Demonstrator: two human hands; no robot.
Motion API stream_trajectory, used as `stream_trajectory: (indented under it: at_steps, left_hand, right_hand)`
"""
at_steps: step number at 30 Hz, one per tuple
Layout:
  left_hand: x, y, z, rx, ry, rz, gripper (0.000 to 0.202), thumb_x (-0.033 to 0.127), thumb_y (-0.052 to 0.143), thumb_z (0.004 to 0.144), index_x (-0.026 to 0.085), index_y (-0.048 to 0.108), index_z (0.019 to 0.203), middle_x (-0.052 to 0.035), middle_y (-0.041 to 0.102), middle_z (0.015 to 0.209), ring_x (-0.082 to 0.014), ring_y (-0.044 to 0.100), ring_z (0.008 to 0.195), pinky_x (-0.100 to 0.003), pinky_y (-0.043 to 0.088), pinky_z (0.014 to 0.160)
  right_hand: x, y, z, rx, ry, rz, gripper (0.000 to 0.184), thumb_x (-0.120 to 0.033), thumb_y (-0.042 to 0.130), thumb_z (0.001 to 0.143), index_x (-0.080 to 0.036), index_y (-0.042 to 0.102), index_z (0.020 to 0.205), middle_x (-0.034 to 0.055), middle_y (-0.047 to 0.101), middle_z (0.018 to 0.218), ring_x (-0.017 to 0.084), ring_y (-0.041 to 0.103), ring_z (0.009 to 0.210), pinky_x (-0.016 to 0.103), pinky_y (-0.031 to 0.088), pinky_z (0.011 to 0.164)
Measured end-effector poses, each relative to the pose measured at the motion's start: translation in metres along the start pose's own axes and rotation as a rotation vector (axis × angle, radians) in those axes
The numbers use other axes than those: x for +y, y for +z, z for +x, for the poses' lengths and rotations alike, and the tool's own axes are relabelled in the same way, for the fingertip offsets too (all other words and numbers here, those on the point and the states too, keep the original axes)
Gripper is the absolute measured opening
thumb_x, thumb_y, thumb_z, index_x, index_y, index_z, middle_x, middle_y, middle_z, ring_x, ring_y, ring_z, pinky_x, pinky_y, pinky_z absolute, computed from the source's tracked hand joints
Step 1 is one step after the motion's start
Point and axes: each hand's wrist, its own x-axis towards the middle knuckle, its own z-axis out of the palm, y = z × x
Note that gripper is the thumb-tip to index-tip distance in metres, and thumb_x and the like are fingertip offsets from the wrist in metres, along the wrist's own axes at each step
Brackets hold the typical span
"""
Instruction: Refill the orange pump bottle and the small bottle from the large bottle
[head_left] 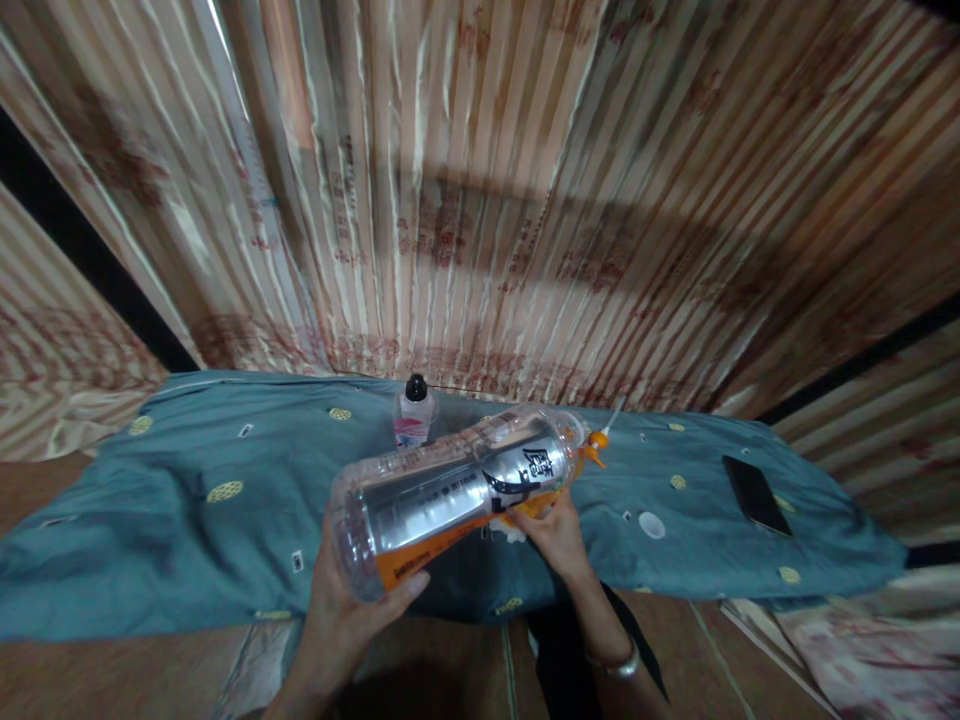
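A large clear plastic bottle [442, 500] with a silver and orange label lies tilted across both my hands, its base to the left and its neck to the right. My left hand [360, 600] is wrapped around the base end, thumb along the lower side. Near the neck, my right hand [551, 525] grips the bottle from below. Some white crumpled material [511, 530] shows by my right fingers; I cannot tell whether it is held or lies on the cloth. An orange fitting [596, 445] with a pale thin tube [617, 413] sticks out at the neck end.
Behind the big bottle a small clear bottle with a black cap [415, 412] stands upright on the green patterned cloth [247, 540]. A white round piece [652, 524] and a dark phone [756, 494] lie to the right. A striped curtain [480, 200] hangs at the back.
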Motion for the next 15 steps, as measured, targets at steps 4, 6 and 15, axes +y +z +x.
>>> stream_trajectory:
  at_steps: [4, 6, 15]
  left_hand:
    - [0.002, 0.001, 0.0003, -0.009, 0.013, -0.026, 0.077, 0.034, 0.089, 0.054, 0.025, 0.061, 0.126, -0.0069, 0.071, 0.12, -0.033, 0.063, 0.126, -0.05, 0.045, 0.114]
    - [0.002, 0.0011, 0.0003, -0.008, 0.011, -0.023, 0.079, 0.034, 0.089, 0.053, 0.025, 0.06, 0.126, -0.0068, 0.071, 0.121, -0.0332, 0.063, 0.126, -0.051, 0.044, 0.115]
    - [0.0023, 0.001, -0.0007, -0.02, -0.016, -0.009, 0.081, 0.039, 0.088, 0.056, 0.024, 0.059, 0.129, -0.0085, 0.071, 0.122, -0.0336, 0.063, 0.126, -0.05, 0.048, 0.112]
  right_hand:
    - [-0.0016, -0.0003, -0.0003, -0.002, 0.019, 0.004, 0.065, -0.045, 0.083, 0.061, -0.02, 0.052, 0.113, 0.0102, 0.078, 0.099, 0.034, 0.076, 0.092, 0.051, 0.06, 0.087]
    - [-0.0022, -0.0004, -0.0006, 0.003, 0.02, 0.003, 0.063, -0.044, 0.083, 0.061, -0.02, 0.053, 0.111, 0.0109, 0.078, 0.099, 0.034, 0.076, 0.092, 0.051, 0.06, 0.087]
    - [0.0011, -0.0004, -0.0004, 0.035, 0.009, -0.024, 0.064, -0.044, 0.083, 0.059, -0.02, 0.055, 0.111, 0.0104, 0.077, 0.099, 0.036, 0.075, 0.094, 0.051, 0.059, 0.089]
